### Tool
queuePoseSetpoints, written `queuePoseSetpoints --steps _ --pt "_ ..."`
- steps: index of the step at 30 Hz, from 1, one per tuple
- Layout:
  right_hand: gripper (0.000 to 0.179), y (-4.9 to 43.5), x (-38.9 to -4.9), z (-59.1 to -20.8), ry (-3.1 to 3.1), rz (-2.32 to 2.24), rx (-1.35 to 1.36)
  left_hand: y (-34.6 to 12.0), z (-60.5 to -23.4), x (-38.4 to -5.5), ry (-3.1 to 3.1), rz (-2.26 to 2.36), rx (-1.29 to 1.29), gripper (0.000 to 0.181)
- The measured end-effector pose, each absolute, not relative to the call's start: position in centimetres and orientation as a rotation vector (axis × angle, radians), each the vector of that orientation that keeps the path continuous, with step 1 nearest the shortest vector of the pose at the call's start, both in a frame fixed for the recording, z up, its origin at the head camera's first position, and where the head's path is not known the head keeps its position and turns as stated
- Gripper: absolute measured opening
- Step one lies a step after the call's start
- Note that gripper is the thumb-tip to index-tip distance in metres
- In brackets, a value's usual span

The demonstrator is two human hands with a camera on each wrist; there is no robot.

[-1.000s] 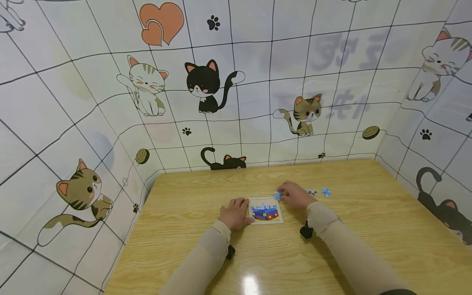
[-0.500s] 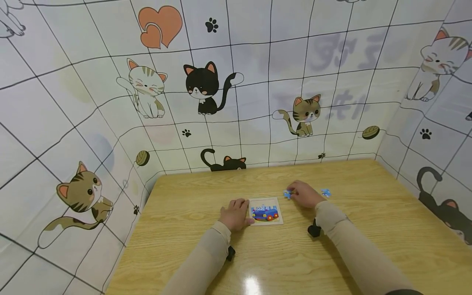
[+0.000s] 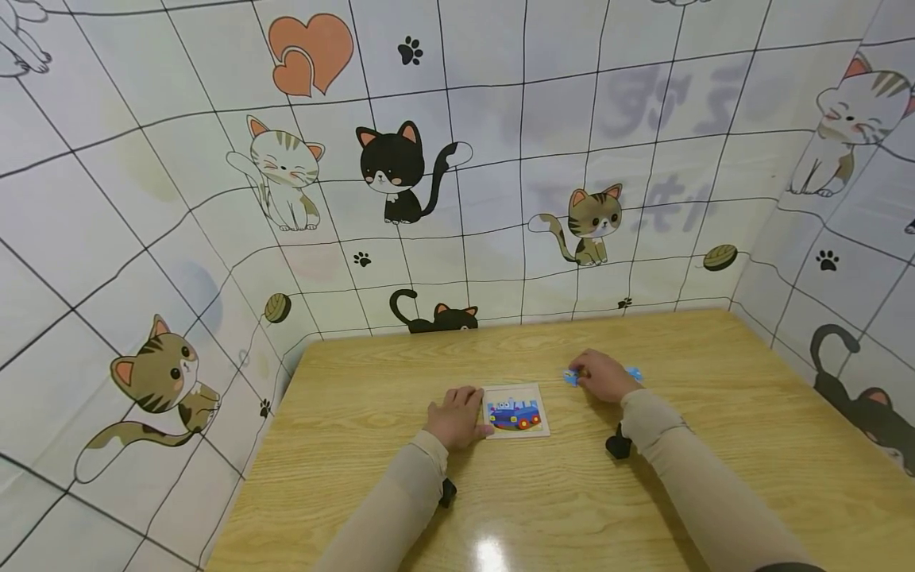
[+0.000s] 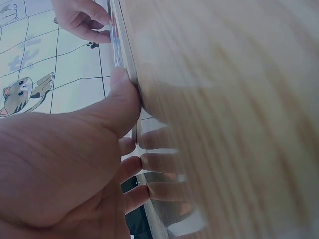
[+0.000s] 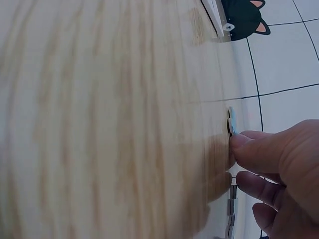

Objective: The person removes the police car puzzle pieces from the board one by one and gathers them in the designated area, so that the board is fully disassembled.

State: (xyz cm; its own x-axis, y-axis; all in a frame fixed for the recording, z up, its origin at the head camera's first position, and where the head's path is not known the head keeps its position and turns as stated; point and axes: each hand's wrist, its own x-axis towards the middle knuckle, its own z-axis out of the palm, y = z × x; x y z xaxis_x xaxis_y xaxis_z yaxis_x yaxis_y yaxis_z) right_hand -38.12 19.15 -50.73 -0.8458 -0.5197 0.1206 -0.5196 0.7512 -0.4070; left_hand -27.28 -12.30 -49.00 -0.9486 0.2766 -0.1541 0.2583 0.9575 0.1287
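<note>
At the hands (image 3: pixel 455 417), frame (image 3: pixel 544 421) and blue pieces (image 3: pixel 570 377) seem partly hidden.

We see bright, even light, with white glare on the near table (image 3: pixel 343 373) and soft shadow beside the right sleeve (image 3: pixel 686 477). In both wrist views, we find the closest wood blurred.

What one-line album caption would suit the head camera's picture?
Left hand against a puzzle, right hand holding a blue piece, at a wooden table before a cat-covered wall.
</note>
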Motion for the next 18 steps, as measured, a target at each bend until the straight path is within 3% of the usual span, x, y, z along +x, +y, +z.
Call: queuePoseSetpoints --steps 18 --pt "0.027 18.93 -37.91 -50.55 2.947 -0.721 -0.938 -12.41 -49.45 -27.56 2.945 0.138 0.412 0.077"
